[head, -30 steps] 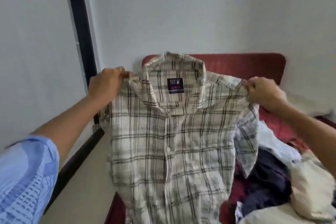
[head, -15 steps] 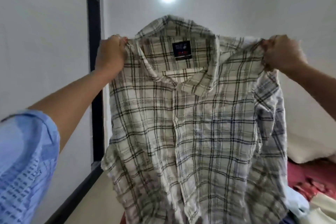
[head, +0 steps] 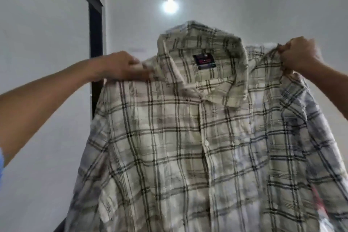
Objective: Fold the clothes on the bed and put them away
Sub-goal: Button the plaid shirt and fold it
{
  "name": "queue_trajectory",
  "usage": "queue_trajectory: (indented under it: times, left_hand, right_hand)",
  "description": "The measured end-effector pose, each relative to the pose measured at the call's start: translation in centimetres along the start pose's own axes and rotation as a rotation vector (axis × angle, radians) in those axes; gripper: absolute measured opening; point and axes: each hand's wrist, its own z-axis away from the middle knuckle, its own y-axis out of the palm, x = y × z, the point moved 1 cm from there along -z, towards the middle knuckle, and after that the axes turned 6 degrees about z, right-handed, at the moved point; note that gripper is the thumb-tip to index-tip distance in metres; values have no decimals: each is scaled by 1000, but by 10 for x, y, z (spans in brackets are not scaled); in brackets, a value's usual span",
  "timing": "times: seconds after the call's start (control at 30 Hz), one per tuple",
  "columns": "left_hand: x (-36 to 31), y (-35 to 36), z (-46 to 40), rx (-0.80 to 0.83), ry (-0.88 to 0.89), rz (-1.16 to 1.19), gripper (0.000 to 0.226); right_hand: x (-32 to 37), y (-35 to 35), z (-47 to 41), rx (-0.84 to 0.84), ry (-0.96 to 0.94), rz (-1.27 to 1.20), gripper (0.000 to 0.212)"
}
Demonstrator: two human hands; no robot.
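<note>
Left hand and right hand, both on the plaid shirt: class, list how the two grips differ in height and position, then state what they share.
1. The left hand sits lower in the frame; the right hand is higher.
2. The left hand holds the shoulder close beside the collar; the right hand holds farther out from it.

Shared: both pinch the plaid shirt at a shoulder, with fingers curled, so it hangs spread open facing the camera.

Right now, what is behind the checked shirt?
Above the checked shirt, the white wall and a lit lamp show. The bed is covered by the cloth.
</note>
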Motion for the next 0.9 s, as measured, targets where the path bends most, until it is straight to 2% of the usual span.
queue_trajectory:
  times: [0.03,0.1,0.17,0.23,0.3,0.37,0.4,0.5,0.57,0.67,0.7,0.77,0.83,0.9]
  left_hand:
    - [0,7,6,123,-43,-40,54]
    - [9,18,14,289,-77,50,43]
    - [22,29,21,280,-53,269,39]
    - [35,39,25,210,-78,452,57]
    - [48,55,28,183,-134,409,80]
    - [52,79,42,283,-197,258,76]
    - [57,86,46,335,-220,194,73]
    - [63,91,59,392,-230,249,72]
    - [64,80,67,338,-302,460,70]
    - [73,65,72,262,-331,852,86]
    - [75,63,71,244,-338,939,86]
    - [75,64,65,255,-418,909,83]
    - [68,74,58,323,-553,718,77]
    - [61,83,49,338,-655,582,58]
  right_hand:
    - [-2,1,4,1,17,13,32]
    - [-5,4,8,11,25,6,31]
    - [-10,3,12,26,29,-37,28]
    - [-15,0,17,53,-4,-89,21]
    - [-19,-3,23,87,-37,-105,13]
    - [-23,-2,26,122,-46,-110,11]
    - [-25,1,27,156,-47,-113,19]
    - [-36,12,34,313,-67,-199,33]
    - [-45,13,41,450,-104,-274,38]
    - [-59,7,48,797,-106,-498,41]
    - [-63,7,49,866,-89,-580,39]
    - [-64,17,49,885,-54,-585,39]
    - [-60,38,52,782,-54,-285,46]
    - [-53,64,53,668,7,-193,48]
